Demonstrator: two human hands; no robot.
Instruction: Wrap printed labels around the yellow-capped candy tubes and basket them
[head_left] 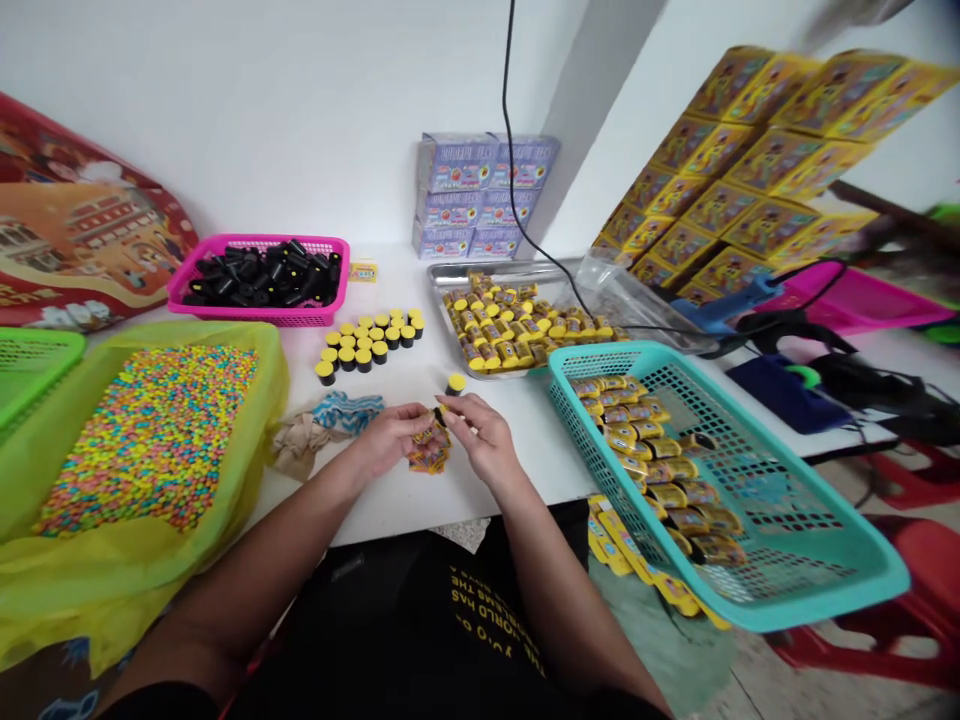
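My left hand (394, 432) and my right hand (484, 435) meet above the white table, their fingers closed in pinches. Between the fingertips is a small black canister (440, 415), mostly covered by the fingers. Just below lie colourful printed labels (430, 455), partly behind my left fingers. One black canister with a yellow lid (455, 384) stands upright just beyond my right hand. Farther off, to the left, a group of yellow-lidded black canisters (364, 356) stands in rows. A crumpled blue-striped cloth (346, 410) lies beside my left hand.
At left are a yellow-lined tub of coloured candies (157, 430) and a pink basket (339, 300) of black canisters. A metal tray (437, 290) holds labelled canisters. The teal basket (825, 530) on the right holds more. Purple boxes (480, 195) and yellow boxes (720, 190) are stacked behind.
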